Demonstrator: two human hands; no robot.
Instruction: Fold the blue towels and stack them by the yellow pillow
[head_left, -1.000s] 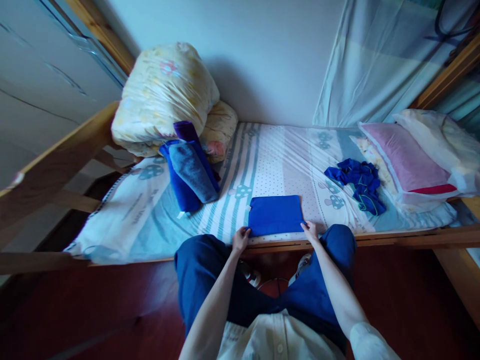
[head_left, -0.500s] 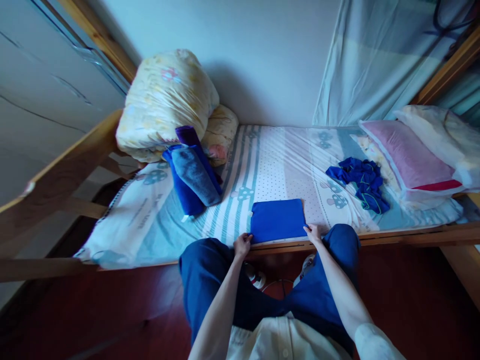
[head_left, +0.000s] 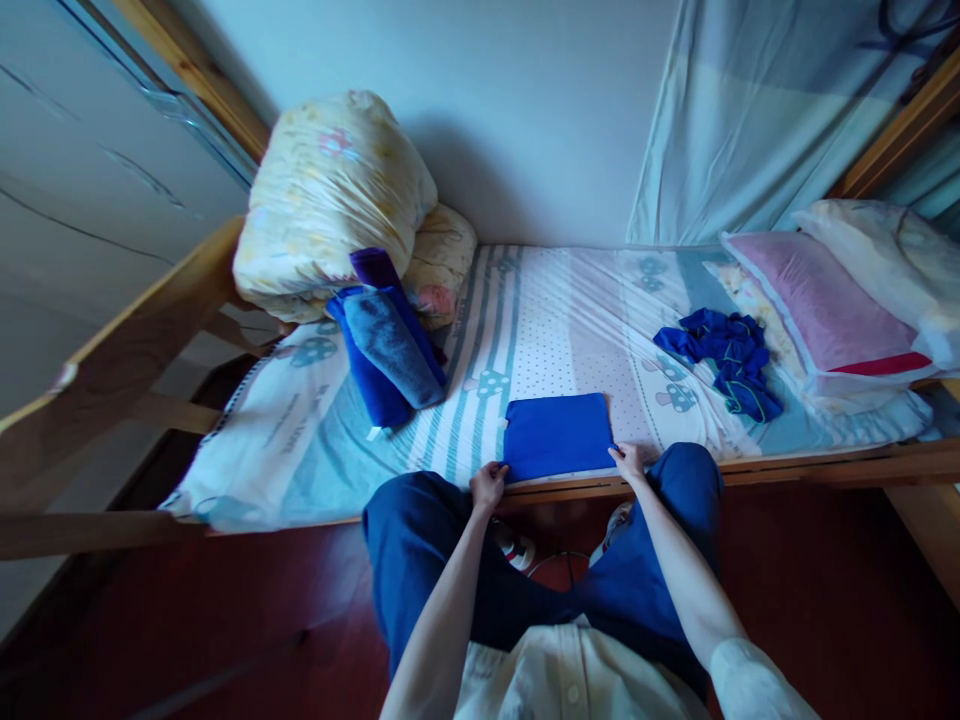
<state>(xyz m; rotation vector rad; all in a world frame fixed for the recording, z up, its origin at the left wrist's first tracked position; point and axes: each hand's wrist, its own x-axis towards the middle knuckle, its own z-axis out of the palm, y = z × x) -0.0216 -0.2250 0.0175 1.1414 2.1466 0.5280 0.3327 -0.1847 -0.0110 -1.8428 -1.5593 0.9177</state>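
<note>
A folded blue cloth (head_left: 558, 436) lies flat as a neat rectangle at the front edge of the bed, with a small pale tag on its left side. My left hand (head_left: 489, 484) pinches its near left corner, and my right hand (head_left: 627, 462) pinches the near right one. Off to the left, rolled cloths in blue (head_left: 379, 390), grey-blue (head_left: 396, 345) and purple (head_left: 375, 268) rest in a pile. To the right is a crumpled blue cloth (head_left: 724, 355) with light green edging.
A bulky yellow floral quilt (head_left: 330, 200) sits at the back left of the bed. A pink pillow (head_left: 825, 300) and a pale pillow (head_left: 892, 260) lie at the right end. The wooden bed rail (head_left: 135, 340) rises on the left. My knees straddle the cloth's near side.
</note>
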